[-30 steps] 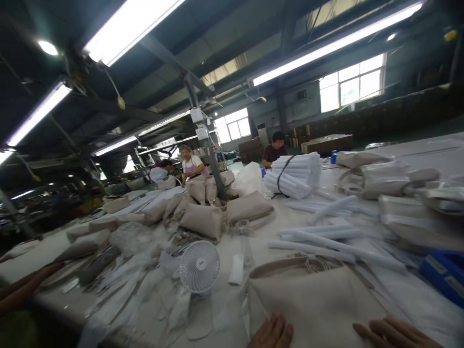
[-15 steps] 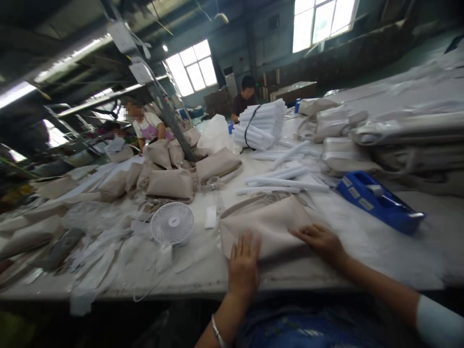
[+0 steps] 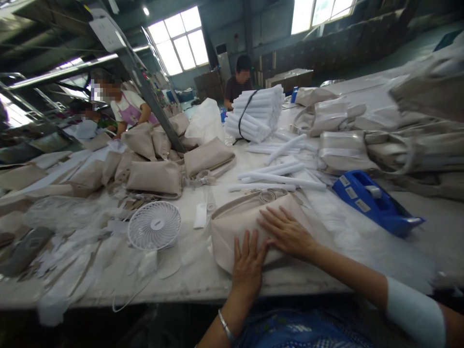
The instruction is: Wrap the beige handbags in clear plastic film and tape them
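Pale tabletop (image 3: 195,285), smooth beige bag (image 3: 243,220).

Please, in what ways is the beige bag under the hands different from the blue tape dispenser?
The bag is beige; the tape dispenser is blue. The left hand and right hand rest on the bag; neither touches the tape dispenser. The tape dispenser bears pale labels; the bag's visible front shows none. Both lie on the table.
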`<state>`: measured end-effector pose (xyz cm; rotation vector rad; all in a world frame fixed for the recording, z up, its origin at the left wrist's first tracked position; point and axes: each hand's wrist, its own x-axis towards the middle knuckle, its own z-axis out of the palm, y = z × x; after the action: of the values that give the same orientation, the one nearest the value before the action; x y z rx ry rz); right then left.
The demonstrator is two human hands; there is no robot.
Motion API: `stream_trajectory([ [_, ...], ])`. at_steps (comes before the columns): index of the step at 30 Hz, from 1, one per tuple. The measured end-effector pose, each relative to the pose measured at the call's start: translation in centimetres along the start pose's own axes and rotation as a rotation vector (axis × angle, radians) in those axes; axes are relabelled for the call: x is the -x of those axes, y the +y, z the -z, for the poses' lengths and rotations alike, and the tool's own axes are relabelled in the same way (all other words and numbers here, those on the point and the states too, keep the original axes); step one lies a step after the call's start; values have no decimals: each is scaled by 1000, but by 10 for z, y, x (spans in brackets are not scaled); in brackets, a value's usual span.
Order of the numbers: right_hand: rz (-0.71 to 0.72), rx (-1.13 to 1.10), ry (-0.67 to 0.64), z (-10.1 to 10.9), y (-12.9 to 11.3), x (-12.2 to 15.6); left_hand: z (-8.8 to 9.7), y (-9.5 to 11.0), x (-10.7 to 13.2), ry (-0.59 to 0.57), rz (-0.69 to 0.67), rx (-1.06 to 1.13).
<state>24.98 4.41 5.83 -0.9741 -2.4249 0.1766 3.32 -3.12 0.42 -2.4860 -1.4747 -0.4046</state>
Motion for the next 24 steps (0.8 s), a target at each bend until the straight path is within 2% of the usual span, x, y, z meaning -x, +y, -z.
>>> stream_trajectory([
  [3,-10,66,-34,-34,8,0,-8,1,2,-8,0,7],
  [5,-14,92,-48,-44,12,4,-12,1,3,-20,11,17],
  [10,-35,23,-43,-39,12,4,-10,1,1,-48,9,50],
  [12,-63,-86,3,-34,2,9,-9,0,-1,-37,5,53],
  [14,-125,-286,58,-29,-15,23,-8,0,-1,-30,10,53],
  [16,-295,-572,49,-26,-37,43,-7,0,-2,-33,21,60],
  [17,-451,-734,21,-25,-47,53,-6,0,-2,-38,25,67],
  [19,-862,-1058,-27,-23,-63,69,-4,1,-2,-55,28,86],
  [21,-1202,-1349,-12,-22,-70,77,-1,1,-3,-71,28,105],
  [22,-1284,-1476,14,-22,-72,78,1,1,-3,-78,28,115],
  [24,-1272,-1671,83,-22,-71,75,3,1,-4,-86,22,130],
])
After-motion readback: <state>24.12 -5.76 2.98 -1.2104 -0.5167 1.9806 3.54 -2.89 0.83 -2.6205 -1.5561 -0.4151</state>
